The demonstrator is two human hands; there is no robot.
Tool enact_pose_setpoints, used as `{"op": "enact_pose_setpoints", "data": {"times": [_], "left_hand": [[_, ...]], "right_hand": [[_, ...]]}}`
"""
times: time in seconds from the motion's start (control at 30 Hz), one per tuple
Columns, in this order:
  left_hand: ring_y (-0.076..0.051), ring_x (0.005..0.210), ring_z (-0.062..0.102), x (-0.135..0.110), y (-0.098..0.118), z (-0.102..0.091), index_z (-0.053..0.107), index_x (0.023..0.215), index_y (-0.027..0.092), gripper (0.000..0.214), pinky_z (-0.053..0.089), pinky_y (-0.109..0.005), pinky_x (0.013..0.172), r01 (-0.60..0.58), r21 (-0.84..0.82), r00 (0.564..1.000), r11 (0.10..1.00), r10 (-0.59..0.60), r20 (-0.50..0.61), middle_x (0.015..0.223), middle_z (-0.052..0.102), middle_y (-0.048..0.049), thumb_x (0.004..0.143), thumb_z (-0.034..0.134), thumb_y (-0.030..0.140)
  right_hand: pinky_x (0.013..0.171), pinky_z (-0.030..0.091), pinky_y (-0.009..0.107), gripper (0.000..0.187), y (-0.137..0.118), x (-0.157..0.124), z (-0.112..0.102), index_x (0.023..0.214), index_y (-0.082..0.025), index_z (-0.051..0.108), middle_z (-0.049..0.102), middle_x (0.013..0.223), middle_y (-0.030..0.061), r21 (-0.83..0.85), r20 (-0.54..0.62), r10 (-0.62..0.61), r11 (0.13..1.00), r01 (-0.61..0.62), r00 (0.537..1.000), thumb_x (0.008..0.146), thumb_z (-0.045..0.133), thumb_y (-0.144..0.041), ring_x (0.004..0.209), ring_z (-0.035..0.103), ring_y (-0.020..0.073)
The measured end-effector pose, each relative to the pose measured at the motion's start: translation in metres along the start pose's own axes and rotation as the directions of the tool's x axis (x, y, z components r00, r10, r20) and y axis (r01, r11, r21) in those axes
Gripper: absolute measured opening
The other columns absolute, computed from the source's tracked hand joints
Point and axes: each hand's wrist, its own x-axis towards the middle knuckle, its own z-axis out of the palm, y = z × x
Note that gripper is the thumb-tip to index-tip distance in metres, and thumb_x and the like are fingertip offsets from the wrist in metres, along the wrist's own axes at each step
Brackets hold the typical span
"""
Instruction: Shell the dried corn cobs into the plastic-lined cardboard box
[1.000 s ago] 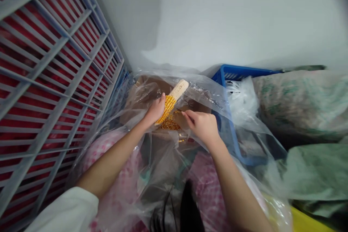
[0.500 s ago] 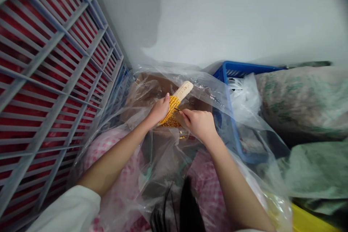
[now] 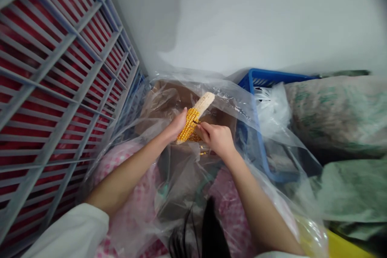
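An ear of dried corn (image 3: 188, 125) is tilted up to the right over a cardboard box. Its upper end is bare pale cob; yellow kernels still cover the lower part. My left hand (image 3: 179, 124) is closed around the kernel-covered part from the left. My right hand (image 3: 218, 136) grips a thin dark pointed tool (image 3: 196, 122), its tip against the kernels on the ear's right side. The tool's handle is hidden in my fingers, so its exact kind cannot be made out. Loose kernels (image 3: 203, 153) lie on the clear plastic sheet (image 3: 181, 193) and below the ear.
The cardboard box (image 3: 157, 92) sits under the plastic against a white wall. At left stands a tall slatted crate (image 3: 72, 68) with red behind it. To the right are a blue basket (image 3: 256, 109) with a white plastic bag (image 3: 273, 107), a full sack (image 3: 338, 113) and green cloth (image 3: 353, 189).
My left hand has shifted slightly down and left along the ear, showing more kernels. My right hand has moved a little left with the tool, which stays at the ear.
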Motion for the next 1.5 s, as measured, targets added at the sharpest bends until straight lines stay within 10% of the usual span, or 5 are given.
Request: {"op": "enact_pose_setpoints", "data": {"times": [0.3,0.63,0.97,1.2,1.5], "left_hand": [[-0.025,0.092,0.059,0.002,0.009,-0.012,0.063,0.082,0.013,0.059,0.041,-0.032,0.080,-0.302,0.586,0.896,0.752,0.434,-0.096,0.091,0.066,-0.0150,0.086,0.017,0.050],[-0.023,0.091,0.060,0.000,0.001,-0.005,0.062,0.089,0.014,0.061,0.041,-0.030,0.079,-0.298,0.687,0.875,0.662,0.478,-0.080,0.092,0.066,-0.0146,0.087,0.013,0.049],[-0.013,0.041,0.051,-0.007,0.012,-0.001,0.061,0.080,0.016,0.058,0.045,-0.027,0.049,0.036,-0.091,0.998,0.995,-0.031,0.059,0.049,0.056,-0.0011,0.085,0.016,0.052],[-0.022,0.089,0.060,-0.001,0.016,-0.017,0.064,0.080,0.014,0.062,0.042,-0.028,0.076,-0.258,0.557,0.888,0.789,0.421,-0.185,0.086,0.067,-0.0118,0.086,0.015,0.053],[-0.023,0.091,0.060,-0.010,0.005,-0.005,0.060,0.093,0.016,0.057,0.040,-0.030,0.079,-0.283,0.732,0.841,0.620,0.527,-0.120,0.092,0.066,-0.0139,0.088,0.013,0.048]], "right_hand": [[0.050,0.017,0.025,0.042,0.008,-0.002,-0.020,0.078,-0.023,0.063,0.067,0.067,0.0007,-0.045,-0.002,0.054,0.998,-0.054,0.999,0.089,0.027,-0.042,0.056,0.056,0.0094],[0.051,0.021,0.025,0.039,0.000,0.006,-0.018,0.079,-0.021,0.063,0.067,0.068,0.0049,-0.147,0.111,0.091,0.986,-0.074,0.990,0.089,0.029,-0.037,0.057,0.058,0.0137],[0.050,0.020,0.023,0.042,0.004,0.006,-0.002,0.080,-0.020,0.061,0.064,0.063,0.0012,0.044,-0.082,0.087,0.996,-0.084,0.993,0.090,0.026,-0.041,0.053,0.054,0.0090],[0.050,0.021,0.023,0.043,0.010,0.006,-0.018,0.083,-0.023,0.065,0.064,0.060,0.0010,0.046,-0.090,0.149,0.988,-0.145,0.985,0.089,0.028,-0.044,0.053,0.055,0.0098],[0.051,0.021,0.025,0.041,0.002,0.009,-0.017,0.081,-0.024,0.065,0.065,0.063,0.0042,-0.091,0.015,0.159,0.983,-0.157,0.987,0.089,0.029,-0.041,0.055,0.057,0.0143]]}}
